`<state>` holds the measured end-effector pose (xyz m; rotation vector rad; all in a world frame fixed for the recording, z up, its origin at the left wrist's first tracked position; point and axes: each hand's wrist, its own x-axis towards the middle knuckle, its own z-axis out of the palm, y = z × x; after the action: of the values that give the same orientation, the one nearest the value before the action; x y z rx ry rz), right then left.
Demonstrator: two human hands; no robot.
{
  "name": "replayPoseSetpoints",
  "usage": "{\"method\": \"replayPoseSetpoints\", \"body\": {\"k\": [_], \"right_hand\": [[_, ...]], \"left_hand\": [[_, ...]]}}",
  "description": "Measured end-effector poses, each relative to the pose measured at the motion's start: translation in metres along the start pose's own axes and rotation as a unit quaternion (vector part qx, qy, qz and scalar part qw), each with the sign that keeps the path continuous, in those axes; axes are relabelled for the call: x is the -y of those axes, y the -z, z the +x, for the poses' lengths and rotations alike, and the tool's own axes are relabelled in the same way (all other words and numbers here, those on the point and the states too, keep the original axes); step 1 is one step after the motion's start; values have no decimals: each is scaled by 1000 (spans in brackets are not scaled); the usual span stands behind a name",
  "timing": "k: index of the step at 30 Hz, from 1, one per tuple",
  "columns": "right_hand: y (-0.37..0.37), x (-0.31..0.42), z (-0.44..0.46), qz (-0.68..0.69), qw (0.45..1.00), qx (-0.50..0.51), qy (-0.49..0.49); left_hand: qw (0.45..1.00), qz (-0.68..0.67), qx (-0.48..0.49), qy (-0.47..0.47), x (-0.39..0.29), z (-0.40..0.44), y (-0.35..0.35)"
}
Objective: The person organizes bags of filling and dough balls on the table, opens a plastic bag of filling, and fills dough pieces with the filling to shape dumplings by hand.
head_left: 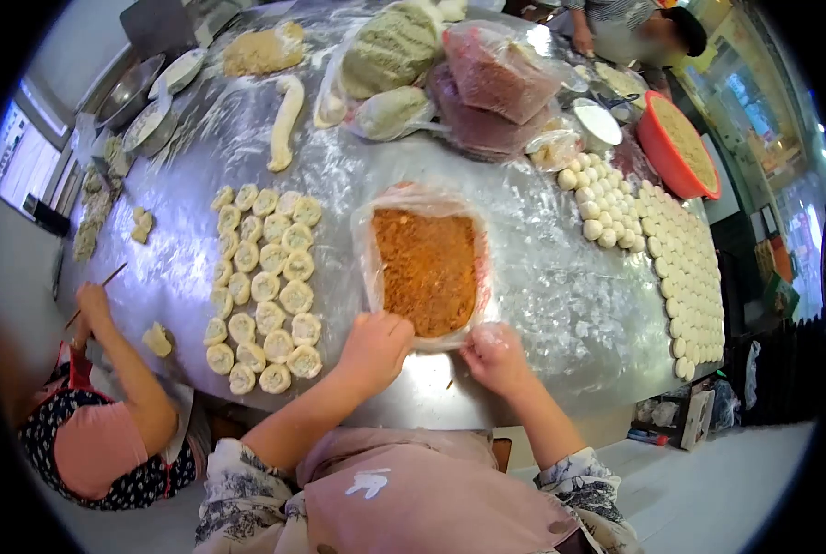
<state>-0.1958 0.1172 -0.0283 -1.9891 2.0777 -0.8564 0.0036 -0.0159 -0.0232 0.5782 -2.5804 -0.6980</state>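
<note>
A see-through plastic bag (484,268) lies in front of me on the metal table, its edges folded open around a flat block of orange-brown crumbly filling (427,268). My left hand (376,351) is closed on the bag's near left edge, knuckles up beside the filling's lower corner. At the near right corner, my right hand (498,358) pinches the plastic, which bunches over its fingers. Left of the bag stand rows of round dough pieces (268,316) with pale greenish centres.
Dough balls (602,208) and many flattened dough rounds (690,277) cover the right side. A red basin (662,152), bagged fillings (500,78) and a dough roll (286,125) lie farther back. One person (108,415) holds a thin stick at left; another (616,32) works across the table.
</note>
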Motion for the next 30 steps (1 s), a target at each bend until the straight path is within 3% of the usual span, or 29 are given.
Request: {"method": "replayPoseSetpoints", "body": {"k": [2, 7, 10, 12, 13, 16, 19, 23, 26, 30], "right_hand": [[0, 2, -8, 9, 1000, -12, -1], [18, 17, -13, 12, 997, 76, 16], [50, 26, 7, 100, 957, 229, -146], [48, 27, 25, 165, 974, 77, -138], [50, 32, 41, 151, 976, 53, -146], [35, 28, 88, 39, 998, -20, -46], [4, 29, 126, -12, 999, 19, -41], [-48, 5, 149, -92, 993, 31, -68], [-43, 13, 161, -131, 983, 77, -101], [-38, 9, 168, -78, 976, 131, -156]], "left_hand": [[1000, 2, 6, 9, -7, -8, -5], [1000, -22, -1, 9, -15, -36, -12], [999, -1, -36, 16, -26, -38, -5], [997, -18, -41, 55, -29, -41, -2], [996, -21, -55, 67, -27, -37, -1], [992, -25, -84, 87, -24, -38, -4], [988, -44, -110, 95, -31, -36, 0], [990, -79, -76, 84, -27, -39, 2], [988, -93, -83, 93, -28, -43, 3], [986, -112, -81, 89, -26, -38, 2]]}}
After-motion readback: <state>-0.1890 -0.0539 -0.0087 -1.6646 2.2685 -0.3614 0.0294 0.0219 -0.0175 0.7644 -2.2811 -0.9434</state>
